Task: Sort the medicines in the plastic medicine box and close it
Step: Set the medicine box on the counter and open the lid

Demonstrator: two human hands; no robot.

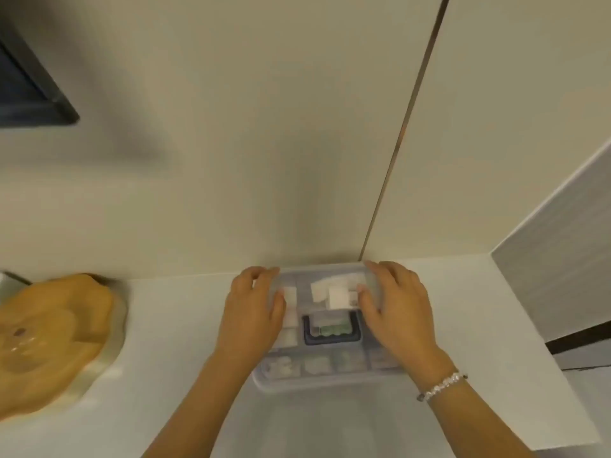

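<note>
The box (325, 378) is clear plastic, rectangular with rounded corners, lying flat on a white counter against the wall. Its clear lid is on, with a dark handle (330, 330) lying flat at the middle. Through the lid show compartments holding white packets (335, 292) at the far side, something green (334, 329) under the handle, and pale, blurred items (315, 364) along the near row.

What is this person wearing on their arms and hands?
Both forearms are bare, with no sleeves in view. The right wrist carries a bracelet of pale, shiny beads. The left hand and right hand wear no gloves; no rings are visible.
</note>
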